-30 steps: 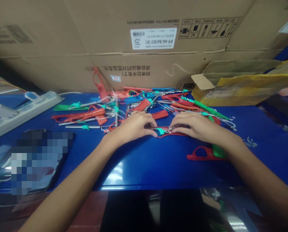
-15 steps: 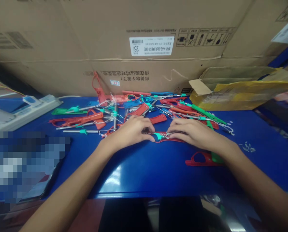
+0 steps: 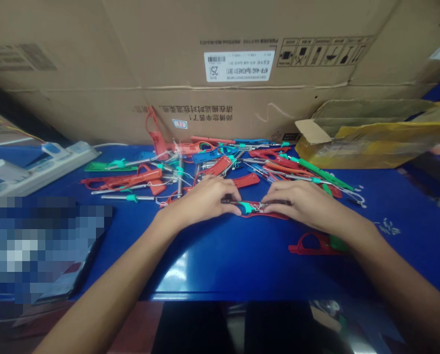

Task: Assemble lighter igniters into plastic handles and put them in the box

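Note:
My left hand [image 3: 211, 200] and my right hand [image 3: 304, 200] meet over a red plastic shell [image 3: 273, 215] lying on the blue table [image 3: 205, 255]. Between the fingertips show a teal-green clip [image 3: 246, 207], thin white wires and a dark rod. The left thumb and fingers pinch the rod's left end; the right fingers close around its right side. Palms and fingers hide much of the piece. Just beyond lie several metal rods [image 3: 129, 197] with teal clips, and red shells [image 3: 246, 180]. Near my right forearm rests another red shell [image 3: 301, 250] with an oval opening.
A large cardboard box [image 3: 105, 59] stands along the back. An open carton [image 3: 367, 142] with yellow tape is at the right. To the left are a white power strip [image 3: 43, 167] and a dark, partly pixelated device [image 3: 83, 265]. Small white bits [image 3: 388, 227] lie on the right.
The whole view has shifted slightly, so everything appears a little farther right. Both hands keep the same hold on the red shell and rod.

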The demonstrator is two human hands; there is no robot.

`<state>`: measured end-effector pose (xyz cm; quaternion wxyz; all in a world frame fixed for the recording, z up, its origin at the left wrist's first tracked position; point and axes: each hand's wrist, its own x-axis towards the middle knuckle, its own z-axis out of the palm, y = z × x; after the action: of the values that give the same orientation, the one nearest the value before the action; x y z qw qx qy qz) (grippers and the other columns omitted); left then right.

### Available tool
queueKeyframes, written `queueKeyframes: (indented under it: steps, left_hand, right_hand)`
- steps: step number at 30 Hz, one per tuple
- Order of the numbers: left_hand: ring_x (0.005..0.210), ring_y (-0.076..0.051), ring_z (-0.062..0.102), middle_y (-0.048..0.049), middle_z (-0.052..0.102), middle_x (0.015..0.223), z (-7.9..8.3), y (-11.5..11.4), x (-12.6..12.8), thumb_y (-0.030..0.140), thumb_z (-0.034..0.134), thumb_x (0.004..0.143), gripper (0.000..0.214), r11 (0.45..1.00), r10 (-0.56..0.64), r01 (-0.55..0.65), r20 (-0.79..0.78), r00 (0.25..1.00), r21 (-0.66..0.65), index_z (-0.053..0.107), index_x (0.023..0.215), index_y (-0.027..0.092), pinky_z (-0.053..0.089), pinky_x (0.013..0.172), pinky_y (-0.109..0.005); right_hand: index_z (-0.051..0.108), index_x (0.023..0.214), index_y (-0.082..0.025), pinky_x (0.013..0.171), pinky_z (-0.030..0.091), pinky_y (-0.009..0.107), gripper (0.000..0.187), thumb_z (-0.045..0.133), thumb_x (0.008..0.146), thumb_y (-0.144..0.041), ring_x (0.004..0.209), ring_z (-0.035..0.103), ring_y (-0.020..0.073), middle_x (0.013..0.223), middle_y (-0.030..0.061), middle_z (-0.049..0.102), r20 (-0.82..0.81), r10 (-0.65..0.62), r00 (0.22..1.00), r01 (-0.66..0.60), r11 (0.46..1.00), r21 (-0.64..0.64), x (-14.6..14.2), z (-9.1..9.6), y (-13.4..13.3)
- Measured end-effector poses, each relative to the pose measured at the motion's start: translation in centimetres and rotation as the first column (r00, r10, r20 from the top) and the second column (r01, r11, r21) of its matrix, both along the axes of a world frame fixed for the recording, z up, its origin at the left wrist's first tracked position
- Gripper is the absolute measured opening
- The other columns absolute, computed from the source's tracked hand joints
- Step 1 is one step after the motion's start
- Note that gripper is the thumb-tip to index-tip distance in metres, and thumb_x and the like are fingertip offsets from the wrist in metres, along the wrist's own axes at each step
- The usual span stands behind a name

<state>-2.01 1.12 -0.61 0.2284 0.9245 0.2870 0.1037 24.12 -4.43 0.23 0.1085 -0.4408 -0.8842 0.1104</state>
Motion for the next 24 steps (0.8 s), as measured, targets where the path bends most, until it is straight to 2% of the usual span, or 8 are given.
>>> queueKeyframes:
  steps: [4, 8, 15, 19, 22, 24]
  left_hand:
    - [0.097, -0.021, 0.065, -0.0028, 0.074, 0.101, -0.02, -0.05, 0.01, 0.039, 0.082, 0.084, 0.026, 1.000, 0.018, -0.018, -0.005, 1.000, 0.010, 0.073, 0.098, 0.020, 0.042, 0.086, -0.034]
    - [0.098, -0.022, 0.066, -0.0026, 0.074, 0.101, -0.03, -0.09, 0.02, 0.040, 0.082, 0.084, 0.026, 1.000, 0.023, -0.023, -0.011, 1.000, 0.021, 0.073, 0.099, 0.020, 0.042, 0.087, -0.035]
    - [0.099, -0.022, 0.066, -0.0037, 0.074, 0.104, 0.07, -0.15, 0.05, 0.040, 0.080, 0.085, 0.026, 1.000, 0.012, -0.012, -0.011, 1.000, 0.018, 0.076, 0.100, 0.020, 0.043, 0.088, -0.034]
    - [0.100, -0.022, 0.066, -0.0043, 0.074, 0.104, 0.26, -0.22, 0.09, 0.039, 0.079, 0.087, 0.024, 1.000, 0.008, -0.008, -0.016, 1.000, 0.012, 0.076, 0.100, 0.019, 0.043, 0.088, -0.034]
    - [0.100, -0.022, 0.066, -0.0044, 0.074, 0.104, 0.28, -0.22, 0.11, 0.038, 0.080, 0.086, 0.024, 1.000, 0.012, -0.012, -0.024, 1.000, 0.008, 0.075, 0.100, 0.019, 0.042, 0.088, -0.034]
    - [0.100, -0.022, 0.066, -0.0042, 0.074, 0.104, 0.21, -0.20, 0.10, 0.039, 0.080, 0.086, 0.024, 1.000, 0.015, -0.015, -0.027, 1.000, 0.011, 0.075, 0.100, 0.020, 0.041, 0.088, -0.035]
  right_hand:
    - [0.078, 0.099, -0.026, 0.075, 0.047, 0.030, 0.019, 0.063, 0.098, -0.036, 0.088, 0.071, 0.0198, 0.099, 0.0026, 0.076, 0.050, 0.004, 0.999, -0.007, 0.998, 0.068, -0.02, -0.11, -0.14]
    - [0.078, 0.101, -0.027, 0.076, 0.047, 0.030, 0.021, 0.060, 0.100, -0.037, 0.089, 0.071, 0.0195, 0.100, 0.0021, 0.077, 0.045, 0.023, 0.999, -0.026, 0.997, 0.075, 0.12, -0.07, -0.28]
    - [0.077, 0.097, -0.024, 0.067, 0.044, 0.030, 0.015, 0.065, 0.096, -0.033, 0.084, 0.070, 0.0195, 0.093, 0.0020, 0.074, 0.083, 0.007, 0.997, -0.015, 0.995, 0.103, -0.22, -0.11, -0.26]
    - [0.076, 0.095, -0.022, 0.071, 0.046, 0.029, 0.010, 0.068, 0.094, -0.029, 0.086, 0.069, 0.0191, 0.093, 0.0036, 0.074, 0.001, 0.016, 1.000, -0.017, 0.999, 0.032, -0.08, -0.35, 0.10]
    - [0.078, 0.098, -0.024, 0.076, 0.048, 0.029, 0.015, 0.066, 0.096, -0.032, 0.085, 0.069, 0.0180, 0.095, 0.0037, 0.075, -0.075, 0.039, 0.996, -0.043, 0.998, -0.040, 0.04, -0.33, 0.23]
    - [0.079, 0.098, -0.024, 0.076, 0.049, 0.030, 0.017, 0.064, 0.096, -0.033, 0.085, 0.069, 0.0185, 0.095, 0.0041, 0.075, -0.074, 0.035, 0.997, -0.039, 0.998, -0.045, 0.01, -0.23, 0.17]
